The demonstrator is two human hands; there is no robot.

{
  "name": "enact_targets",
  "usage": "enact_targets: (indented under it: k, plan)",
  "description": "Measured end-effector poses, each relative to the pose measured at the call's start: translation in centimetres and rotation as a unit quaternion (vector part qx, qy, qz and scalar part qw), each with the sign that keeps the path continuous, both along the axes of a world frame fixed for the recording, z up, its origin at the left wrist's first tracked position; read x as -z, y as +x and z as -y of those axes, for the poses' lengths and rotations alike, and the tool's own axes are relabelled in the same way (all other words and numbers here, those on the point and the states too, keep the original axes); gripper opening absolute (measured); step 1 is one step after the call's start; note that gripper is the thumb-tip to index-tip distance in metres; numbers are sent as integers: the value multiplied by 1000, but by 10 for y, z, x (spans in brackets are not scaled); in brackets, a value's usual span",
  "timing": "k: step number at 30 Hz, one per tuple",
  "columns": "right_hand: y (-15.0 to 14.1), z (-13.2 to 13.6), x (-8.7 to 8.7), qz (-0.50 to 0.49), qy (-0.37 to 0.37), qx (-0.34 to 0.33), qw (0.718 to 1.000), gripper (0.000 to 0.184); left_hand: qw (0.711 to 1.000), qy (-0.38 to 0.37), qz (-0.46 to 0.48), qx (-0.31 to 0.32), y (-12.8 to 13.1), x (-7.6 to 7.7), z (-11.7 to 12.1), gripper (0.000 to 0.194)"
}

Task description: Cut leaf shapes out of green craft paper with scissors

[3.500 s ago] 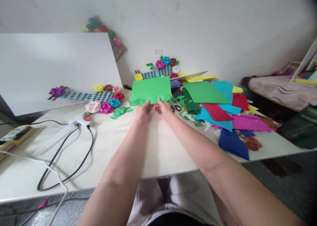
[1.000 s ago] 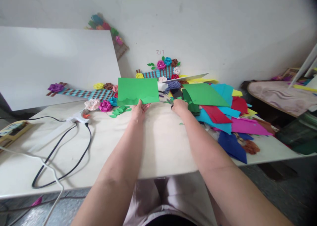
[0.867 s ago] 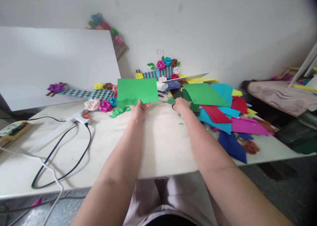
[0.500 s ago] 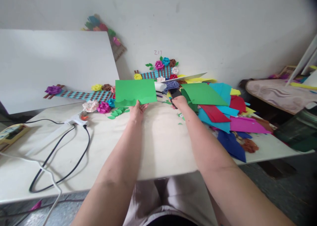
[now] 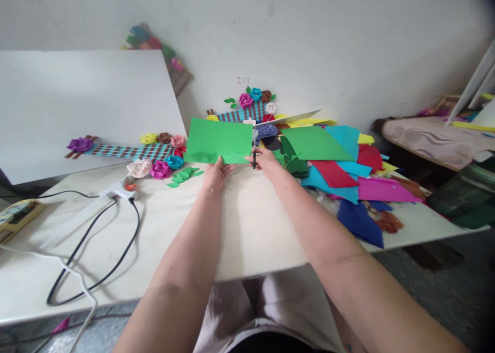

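My left hand (image 5: 217, 173) pinches the lower edge of a bright green paper sheet (image 5: 218, 139) and holds it upright above the white table (image 5: 247, 224). The sheet's bottom edge is cut in a wavy line. My right hand (image 5: 264, 160) is closed round a pair of dark-handled scissors (image 5: 254, 156), whose blades stand at the sheet's right edge. Small green paper leaves (image 5: 181, 176) lie on the table just left of my left hand.
A heap of coloured paper sheets (image 5: 340, 172) covers the table's right side. Woven strips with paper flowers (image 5: 154, 154) lie at the left and back. A white board (image 5: 85, 105) leans on the wall. Cables (image 5: 93, 260) and a power strip (image 5: 116, 190) lie at the left.
My right hand let go of the green sheet, reached right to the paper heap, picked up the scissors and came back to the sheet's right edge. The left hand kept the sheet.
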State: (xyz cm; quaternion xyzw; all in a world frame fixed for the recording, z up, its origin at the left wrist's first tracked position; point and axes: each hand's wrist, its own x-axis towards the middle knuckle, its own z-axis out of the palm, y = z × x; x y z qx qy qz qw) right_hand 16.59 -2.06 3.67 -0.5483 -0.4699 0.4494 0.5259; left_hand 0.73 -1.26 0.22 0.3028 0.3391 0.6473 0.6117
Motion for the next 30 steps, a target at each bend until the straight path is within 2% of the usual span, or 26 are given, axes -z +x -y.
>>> enact_targets:
  k: [9, 15, 18, 20, 25, 30]
  plan:
    - [-14, -8, 9, 40, 68, 43, 996, 33, 999, 26, 26, 28, 5, 0, 3, 8]
    - [-12, -6, 11, 48, 43, 27, 998, 34, 1000, 9, 6, -7, 3, 2, 0, 8]
    - [-4, -4, 10, 56, 15, -14, 998, 32, 999, 18, 18, -46, -4, 1, -3, 9]
    - [4, -2, 11, 80, 22, -66, 994, 29, 997, 24, 28, -65, -8, 1, -4, 9]
    - [21, 0, 9, 134, -9, -184, 974, 35, 994, 20, 50, -99, -14, 0, -5, 11]
    - [35, 6, 3, 128, -30, -268, 954, 34, 993, 13, 58, -106, -14, 1, -5, 13]
